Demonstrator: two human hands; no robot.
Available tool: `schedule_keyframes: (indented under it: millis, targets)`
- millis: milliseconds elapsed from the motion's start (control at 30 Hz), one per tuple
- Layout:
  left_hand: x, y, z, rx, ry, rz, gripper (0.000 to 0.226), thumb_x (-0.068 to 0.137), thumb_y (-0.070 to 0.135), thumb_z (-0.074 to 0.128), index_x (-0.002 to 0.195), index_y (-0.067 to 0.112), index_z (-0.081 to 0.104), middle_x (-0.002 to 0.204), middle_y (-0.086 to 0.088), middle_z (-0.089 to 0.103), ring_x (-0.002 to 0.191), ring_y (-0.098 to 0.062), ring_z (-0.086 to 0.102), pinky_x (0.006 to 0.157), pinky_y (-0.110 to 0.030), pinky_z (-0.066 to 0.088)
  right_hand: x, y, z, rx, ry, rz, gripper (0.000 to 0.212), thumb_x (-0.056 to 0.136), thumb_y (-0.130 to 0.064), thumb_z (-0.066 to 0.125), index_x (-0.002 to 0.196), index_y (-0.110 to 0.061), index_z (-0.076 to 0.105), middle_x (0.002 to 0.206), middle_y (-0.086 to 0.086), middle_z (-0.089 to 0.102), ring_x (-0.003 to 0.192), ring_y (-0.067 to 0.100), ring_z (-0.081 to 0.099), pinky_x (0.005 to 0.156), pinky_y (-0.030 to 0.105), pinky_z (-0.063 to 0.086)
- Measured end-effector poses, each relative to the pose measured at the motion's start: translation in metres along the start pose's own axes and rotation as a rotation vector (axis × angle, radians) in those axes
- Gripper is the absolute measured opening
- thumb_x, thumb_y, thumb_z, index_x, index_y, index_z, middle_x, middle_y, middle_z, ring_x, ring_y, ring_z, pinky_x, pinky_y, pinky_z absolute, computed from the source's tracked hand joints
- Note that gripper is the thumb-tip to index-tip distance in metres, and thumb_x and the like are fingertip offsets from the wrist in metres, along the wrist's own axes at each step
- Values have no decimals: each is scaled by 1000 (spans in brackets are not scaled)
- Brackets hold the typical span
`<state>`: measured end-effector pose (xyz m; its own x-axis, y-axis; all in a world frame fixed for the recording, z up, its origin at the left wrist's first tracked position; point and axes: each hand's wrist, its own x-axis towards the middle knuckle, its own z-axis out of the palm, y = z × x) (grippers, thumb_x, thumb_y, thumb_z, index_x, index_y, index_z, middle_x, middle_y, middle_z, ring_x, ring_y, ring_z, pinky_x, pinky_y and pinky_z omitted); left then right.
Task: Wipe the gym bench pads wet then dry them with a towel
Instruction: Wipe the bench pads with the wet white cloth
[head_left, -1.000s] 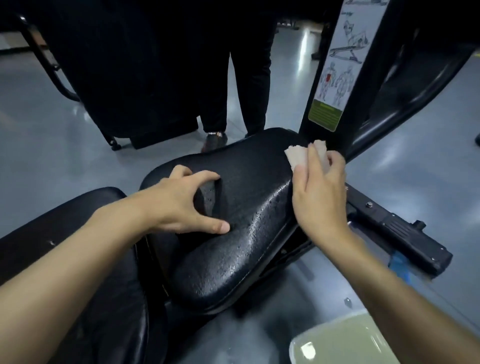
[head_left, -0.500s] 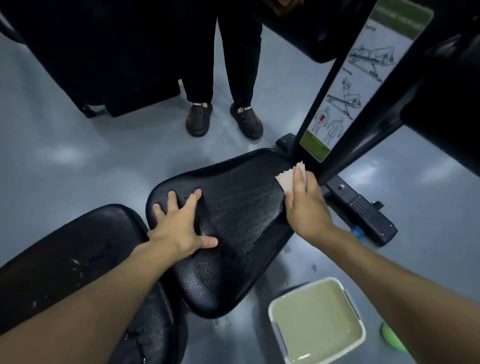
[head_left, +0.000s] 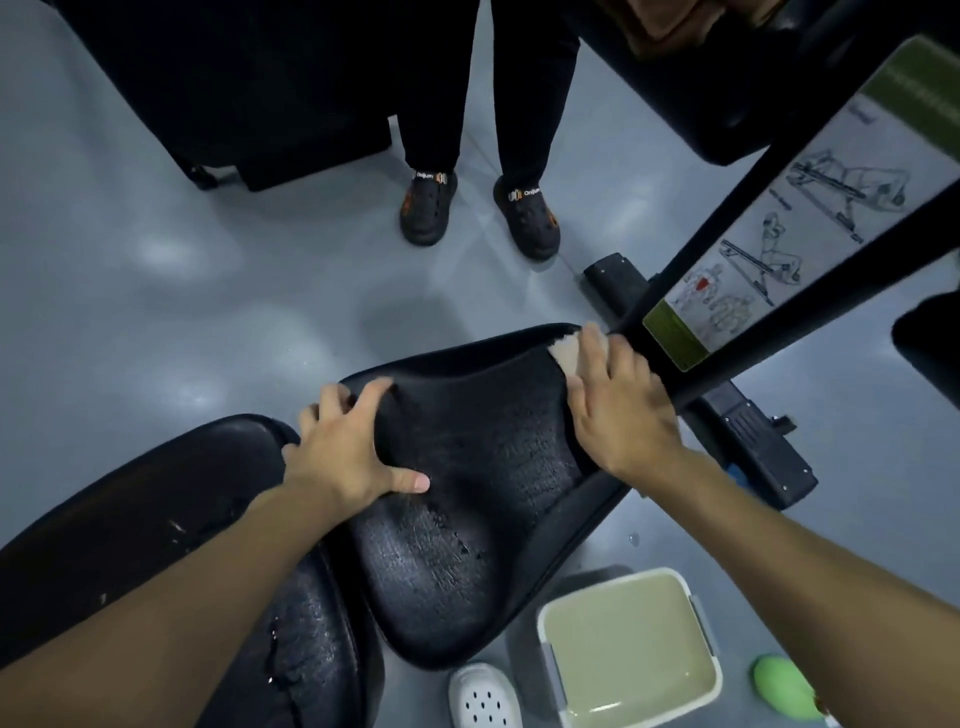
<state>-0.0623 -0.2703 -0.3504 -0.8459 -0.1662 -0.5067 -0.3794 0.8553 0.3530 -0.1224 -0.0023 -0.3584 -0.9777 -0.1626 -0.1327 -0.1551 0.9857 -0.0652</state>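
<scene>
- While my left hand (head_left: 347, 448) lies flat, fingers spread, on the wet seat pad (head_left: 467, 499),
- R hand (head_left: 618, 410) presses cloth (head_left: 565, 354) at pad's far edge.
- Basin (head_left: 631, 647) on floor nearby.

I see little room at the far corner of the seat pad (head_left: 467, 519): my right hand (head_left: 618, 410) sits against the slanted black frame post (head_left: 727, 249) with its instruction label (head_left: 779, 218). The middle of the pad between my right and left hand (head_left: 343, 447) is open. The second pad (head_left: 156, 509) adjoins on the left. Beyond the far edge, bare grey floor (head_left: 208, 291) is free up to a bystander's shoes (head_left: 428, 208). A water-filled basin (head_left: 631, 644) and a white clog (head_left: 483, 696) crowd the near right.
</scene>
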Motion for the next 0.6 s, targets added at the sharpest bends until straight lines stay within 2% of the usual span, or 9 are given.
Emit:
schedule_keyframes:
  millis: [67, 100, 200, 267, 367, 433, 500, 600]
  targets:
    - [8, -4, -3, -30, -43, -41, 131, 48, 57, 91, 149, 46, 9, 157, -6, 8, 142, -36, 18, 110, -57, 31, -16, 7, 3, 20, 11, -45, 65, 97, -39, 24, 151, -3, 28, 139, 26, 40, 115, 42, 47, 94, 51, 45]
    - [11, -6, -3, -38, -64, -44, 134, 46, 57, 92, 149, 45, 7, 157, -8, 7, 142, -37, 19, 111, -57, 31, -17, 8, 5, 19, -3, -44, 65, 96, -39, 24, 150, -3, 29, 140, 26, 39, 116, 43, 46, 95, 52, 45]
    - [16, -7, -2, -15, -72, -24, 133, 44, 60, 91, 146, 45, 7, 149, -8, 15, 134, -39, 28, 104, -54, 38, 5, -1, 1, -31, -8, 4, 62, 94, -41, 24, 148, -9, 29, 141, 22, 39, 120, 40, 46, 98, 50, 40]
    - [18, -6, -1, 2, -69, -12, 132, 44, 61, 90, 144, 45, 7, 146, -7, 17, 131, -38, 30, 100, -52, 40, 30, -14, 0, -62, -26, -50, 58, 96, -47, 20, 143, -16, 34, 138, 15, 42, 123, 37, 44, 101, 50, 37]
    - [18, -14, -1, -46, -79, 24, 130, 49, 60, 89, 148, 47, 5, 154, -3, 8, 138, -36, 21, 106, -52, 36, 51, -19, -3, -79, -57, -182, 54, 102, -55, 17, 140, -25, 42, 139, 5, 46, 128, 32, 42, 109, 50, 31]
    - [17, -24, -3, -98, -95, 50, 128, 54, 59, 88, 150, 49, 4, 159, 2, 1, 145, -33, 14, 112, -52, 31, 50, -10, -6, -75, -46, -231, 52, 103, -52, 15, 141, -27, 40, 137, 0, 47, 129, 27, 42, 110, 46, 30]
    - [15, -33, -1, -118, -86, 61, 126, 58, 58, 87, 151, 46, 3, 161, 9, -3, 148, -28, 10, 115, -50, 29, 47, -6, -7, -81, -35, -195, 51, 103, -49, 16, 141, -25, 40, 136, 0, 48, 129, 24, 42, 110, 45, 29]
    - [14, -36, 5, -127, -49, 63, 126, 63, 55, 85, 154, 39, -1, 162, 13, -10, 150, -25, 6, 115, -48, 27, 52, -32, -2, -155, -21, -72, 57, 101, -52, 16, 132, -18, 51, 132, 4, 54, 124, 30, 45, 109, 46, 28]
